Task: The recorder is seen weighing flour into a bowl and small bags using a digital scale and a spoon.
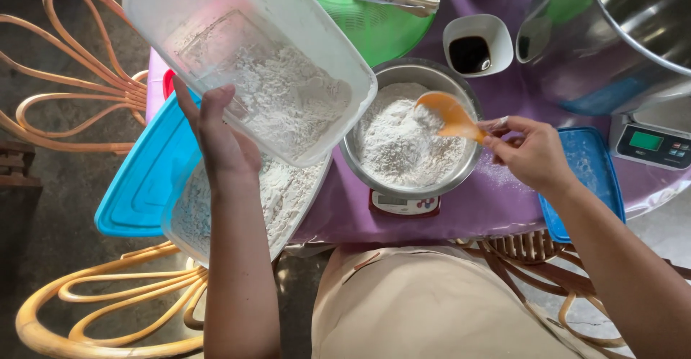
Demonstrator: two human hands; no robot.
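Purple cloth covers the tabletop (pixel 497 208), with bent rattan chairs (pixel 79 64) beside its left edge. At that edge lies a smooth blue plastic lid (pixel 137 186). Above it the left hand (pixel 223 143) is closed on a translucent rectangular tub (pixel 245 49), tilted, holding powdery white flour (pixel 288 100). Near the front edge a round steel bowl (pixel 432 74) of flour sits on a small scale (pixel 404 204). The right hand (pixel 529 154) pinches an orange plastic spoon (pixel 450 114) over the bowl.

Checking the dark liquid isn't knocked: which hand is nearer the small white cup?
Right hand: just below the small white cup, holding the orange spoon. Left hand is far left.
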